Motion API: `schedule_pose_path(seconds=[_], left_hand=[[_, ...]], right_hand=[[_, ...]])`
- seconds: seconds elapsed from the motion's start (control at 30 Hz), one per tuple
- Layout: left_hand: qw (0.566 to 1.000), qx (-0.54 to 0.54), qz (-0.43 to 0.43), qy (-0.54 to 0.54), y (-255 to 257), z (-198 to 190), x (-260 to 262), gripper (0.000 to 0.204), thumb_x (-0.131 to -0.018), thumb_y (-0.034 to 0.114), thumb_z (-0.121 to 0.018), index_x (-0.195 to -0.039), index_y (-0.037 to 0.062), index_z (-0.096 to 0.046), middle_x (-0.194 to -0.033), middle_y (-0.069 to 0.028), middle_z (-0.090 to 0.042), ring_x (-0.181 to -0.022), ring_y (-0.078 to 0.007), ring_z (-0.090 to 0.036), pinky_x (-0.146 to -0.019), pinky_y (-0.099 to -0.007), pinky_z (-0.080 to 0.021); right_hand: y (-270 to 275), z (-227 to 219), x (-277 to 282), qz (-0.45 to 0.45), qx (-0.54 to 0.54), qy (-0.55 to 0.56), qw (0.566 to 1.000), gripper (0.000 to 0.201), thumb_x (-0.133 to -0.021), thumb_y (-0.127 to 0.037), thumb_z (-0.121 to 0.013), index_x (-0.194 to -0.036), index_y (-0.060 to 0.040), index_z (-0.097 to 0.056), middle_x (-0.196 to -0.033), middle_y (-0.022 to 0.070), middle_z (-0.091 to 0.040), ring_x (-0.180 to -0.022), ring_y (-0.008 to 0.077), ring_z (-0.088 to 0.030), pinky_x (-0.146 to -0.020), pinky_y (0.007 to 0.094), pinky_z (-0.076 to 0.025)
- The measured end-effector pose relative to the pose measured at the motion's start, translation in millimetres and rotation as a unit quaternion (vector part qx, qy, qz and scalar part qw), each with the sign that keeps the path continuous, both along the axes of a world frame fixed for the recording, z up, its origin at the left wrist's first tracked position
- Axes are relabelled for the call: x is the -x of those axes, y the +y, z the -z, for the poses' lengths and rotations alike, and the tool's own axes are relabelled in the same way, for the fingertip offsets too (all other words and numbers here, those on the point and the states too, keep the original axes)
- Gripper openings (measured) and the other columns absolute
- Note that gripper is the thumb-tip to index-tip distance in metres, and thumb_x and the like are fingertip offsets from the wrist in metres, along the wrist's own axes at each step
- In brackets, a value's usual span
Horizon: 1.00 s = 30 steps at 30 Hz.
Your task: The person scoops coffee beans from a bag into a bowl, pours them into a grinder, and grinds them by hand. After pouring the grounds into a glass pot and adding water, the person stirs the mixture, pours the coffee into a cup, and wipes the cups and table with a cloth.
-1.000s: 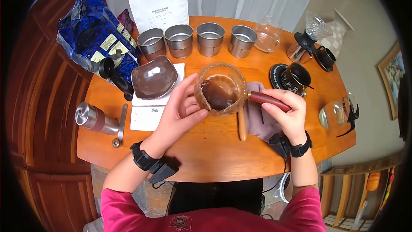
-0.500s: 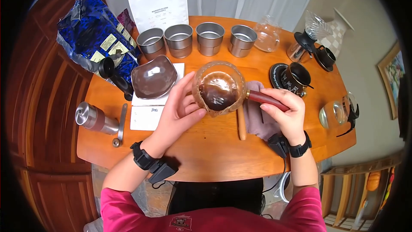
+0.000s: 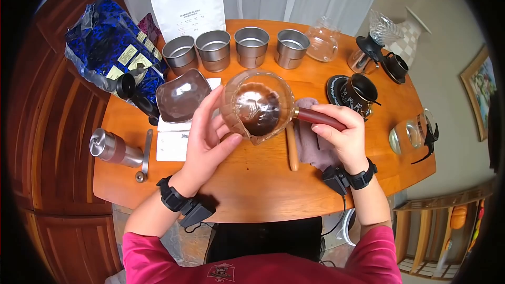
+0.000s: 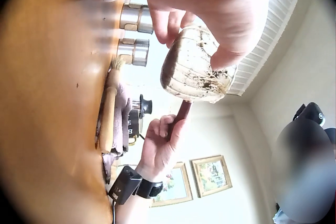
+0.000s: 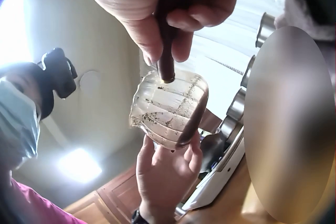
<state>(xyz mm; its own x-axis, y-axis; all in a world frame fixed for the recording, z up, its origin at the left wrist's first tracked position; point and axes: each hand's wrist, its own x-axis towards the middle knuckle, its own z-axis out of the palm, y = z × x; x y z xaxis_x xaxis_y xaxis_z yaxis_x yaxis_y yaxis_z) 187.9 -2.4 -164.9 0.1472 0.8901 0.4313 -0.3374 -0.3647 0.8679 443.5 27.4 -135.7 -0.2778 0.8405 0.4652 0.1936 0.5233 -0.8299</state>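
A ribbed glass pitcher [image 3: 231, 100] with dark brown liquid [image 3: 260, 118] inside is held up over the table, its mouth facing the head camera. My right hand [image 3: 344, 134] grips its reddish-brown wooden handle [image 3: 326, 119], thumb along the top. On the opposite side, my left hand [image 3: 202, 144] holds the glass wall between thumb and fingers. Dark specks dot the glass in both wrist views. Below the handle lie a mauve cloth [image 3: 310, 147] and a wooden-handled brush [image 4: 109, 111].
Several metal cups [image 3: 252, 47] line the back before a white bag [image 3: 187, 5]. Leftward are a brown dish [image 3: 183, 96] on a white scale [image 3: 171, 147], a hand grinder [image 3: 115, 147] and a blue bag [image 3: 110, 47]. A black cup [image 3: 359, 93] and glass kettle [image 3: 405, 137] stand right.
Both hands have shifted the pitcher slightly left and tilted it, so its spout now shows at the near side. The liquid has swirled inside. The head view has shifted a little too.
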Motion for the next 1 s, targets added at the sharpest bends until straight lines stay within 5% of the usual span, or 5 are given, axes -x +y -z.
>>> schedule_pose_path(seconds=[0.3, 0.5, 0.63, 0.93, 1.0], left_hand=[[0.998, -0.046, 0.034, 0.005, 4, -2, 4, 0.077, -0.078, -0.01, -0.056, -0.14, 0.0068, -0.015, -0.139, -0.0135, -0.026, -0.124, -0.0254, -0.039, -0.099, -0.0353, -0.036], [0.994, 0.096, 0.058, -0.013, -2, 3, 5, 0.067, -0.077, -0.005, -0.061, -0.132, 0.0065, -0.024, -0.12, -0.009, -0.038, -0.113, -0.0206, -0.047, -0.094, -0.0312, -0.041], [0.991, 0.123, 0.044, -0.034, -3, 2, 3, 0.063, -0.079, -0.003, -0.061, -0.131, 0.0062, -0.025, -0.119, -0.0095, -0.04, -0.112, -0.0203, -0.048, -0.093, -0.0311, -0.042], [0.989, 0.123, 0.082, -0.005, 2, 6, 0, 0.06, -0.085, -0.005, -0.049, -0.138, 0.0051, -0.022, -0.13, -0.0119, -0.039, -0.109, -0.0164, -0.049, -0.09, -0.0286, -0.041], [0.982, 0.157, 0.104, 0.01, 1, 5, 2, 0.061, -0.085, -0.005, -0.051, -0.138, 0.0063, -0.022, -0.129, -0.0114, -0.039, -0.107, -0.016, -0.05, -0.09, -0.0275, -0.041]], right_hand=[[-4, -4, -6, 0.0, -0.135, -0.057, 0.989, 0.032, -0.067, -0.004, -0.075, -0.097, 0.0004, -0.066, -0.082, 0.0083, -0.066, -0.071, 0.0146, -0.058, -0.065, 0.0242, -0.045], [-8, -6, -8, 0.004, -0.042, -0.027, 0.999, 0.023, -0.072, -0.002, -0.07, -0.094, 0.0011, -0.067, -0.076, 0.0061, -0.064, -0.063, 0.0095, -0.056, -0.059, 0.0216, -0.045], [-6, -10, -6, -0.018, 0.19, 0.053, 0.98, 0.024, -0.073, -0.003, -0.07, -0.096, 0.0012, -0.066, -0.074, 0.0018, -0.061, -0.064, 0.0066, -0.055, -0.057, 0.0187, -0.043], [-18, -22, -3, 0.071, 0.003, -0.038, 0.997, 0.024, -0.072, -0.002, -0.071, -0.094, 0.0013, -0.067, -0.08, 0.0052, -0.064, -0.07, 0.0097, -0.059, -0.064, 0.0215, -0.046], [-18, -24, -11, 0.055, 0.049, -0.032, 0.997, 0.022, -0.07, -0.001, -0.072, -0.092, 0.0011, -0.067, -0.082, 0.0059, -0.065, -0.073, 0.0107, -0.059, -0.066, 0.0222, -0.046]])
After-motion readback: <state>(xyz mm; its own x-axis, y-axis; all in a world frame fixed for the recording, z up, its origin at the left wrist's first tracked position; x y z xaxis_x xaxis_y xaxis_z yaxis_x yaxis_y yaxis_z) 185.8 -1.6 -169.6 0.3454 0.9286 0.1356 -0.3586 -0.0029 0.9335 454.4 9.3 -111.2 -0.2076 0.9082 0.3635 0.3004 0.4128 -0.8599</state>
